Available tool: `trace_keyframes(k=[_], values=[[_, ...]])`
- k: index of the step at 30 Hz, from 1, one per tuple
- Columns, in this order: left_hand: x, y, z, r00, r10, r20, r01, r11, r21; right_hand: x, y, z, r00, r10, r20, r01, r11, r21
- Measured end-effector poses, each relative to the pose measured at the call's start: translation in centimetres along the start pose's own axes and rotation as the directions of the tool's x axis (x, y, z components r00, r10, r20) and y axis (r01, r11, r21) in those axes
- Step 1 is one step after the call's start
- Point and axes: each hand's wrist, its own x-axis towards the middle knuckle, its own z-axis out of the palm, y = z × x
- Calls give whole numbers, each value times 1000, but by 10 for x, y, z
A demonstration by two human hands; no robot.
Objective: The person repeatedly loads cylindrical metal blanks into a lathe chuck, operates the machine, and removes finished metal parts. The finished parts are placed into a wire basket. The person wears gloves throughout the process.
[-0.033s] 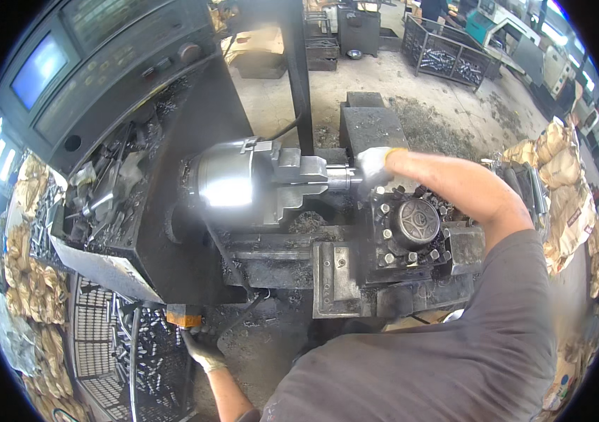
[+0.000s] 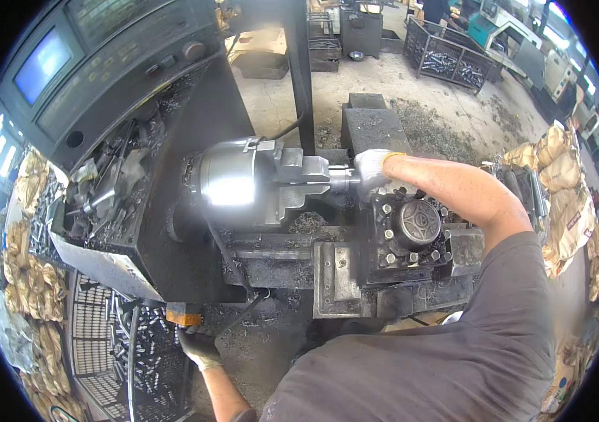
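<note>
My right hand (image 2: 372, 171), in a white glove with a yellow cuff, is closed at the right end of a shiny round metal workpiece (image 2: 340, 177). The workpiece's left end sits between the stepped jaws (image 2: 305, 169) of a lathe chuck (image 2: 229, 179). Just below that hand stands a dark tool post (image 2: 415, 225) ringed with bolts. Low on the left, my gloved left hand (image 2: 201, 348) reaches up to an orange block (image 2: 184, 314) under the machine's front corner. Its fingers are dark and partly hidden, so I cannot make out their grip.
A chip-strewn tray (image 2: 95, 246) juts out beneath the control panel (image 2: 95, 70) at left. Below it stands a mesh crate (image 2: 95, 337) of small metal parts. Brown sacks (image 2: 560, 190) are stacked at right. A metal bin (image 2: 447, 56) of parts stands farther back.
My right hand has shifted very slightly at the workpiece's end, and my left hand has moved a little beside the orange block. The chuck and tool post look the same.
</note>
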Motion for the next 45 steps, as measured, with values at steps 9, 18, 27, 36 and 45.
trace_keyframes(k=[9, 18, 27, 36, 45], values=[[45, 12, -34, 996, 12, 94, -30, 982, 187, -21, -31, 4, 923, -62, -380, 188, 934, 304], [-27, 29, -3, 715, 666, 215, -534, 321, 782, -179, -78, 61, 452, 188, -872, 488, 766, 419], [-98, 140, 307, -255, 611, 750, -851, -509, 126, -240, -167, 194, 614, 344, -710, 511, 512, 690], [-19, 193, 480, 246, 530, 811, -638, -542, 548, -260, -151, 250, 771, 374, -515, 401, 344, 849], [-144, 11, 208, 206, 174, 963, -970, -93, 225, -200, -160, 268, 835, 37, -549, 474, 460, 751]])
